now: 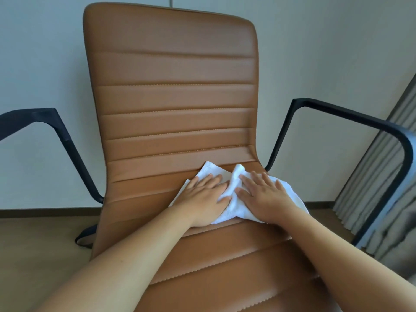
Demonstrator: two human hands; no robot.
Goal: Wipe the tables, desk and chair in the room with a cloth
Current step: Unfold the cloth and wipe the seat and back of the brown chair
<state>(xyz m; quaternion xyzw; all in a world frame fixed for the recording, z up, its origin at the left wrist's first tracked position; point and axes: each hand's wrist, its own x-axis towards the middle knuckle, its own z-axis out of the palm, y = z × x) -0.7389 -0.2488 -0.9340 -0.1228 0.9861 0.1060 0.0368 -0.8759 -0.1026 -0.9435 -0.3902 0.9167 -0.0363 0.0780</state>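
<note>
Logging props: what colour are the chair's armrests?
Black armrests, clearest in the head view.

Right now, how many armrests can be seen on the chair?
2: the left armrest, black, cut off by the picture's edge; the right armrest across the chair from it.

head view looks forward and down, close over the chair (175,104) seat and backrest.

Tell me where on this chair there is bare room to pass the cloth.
Free: the whole backrest above the cloth, between the two black armrests; also the seat front, crossed only by the forearms. Crowded: the back of the seat, where the left hand and right hand press flat on the white cloth.
</note>
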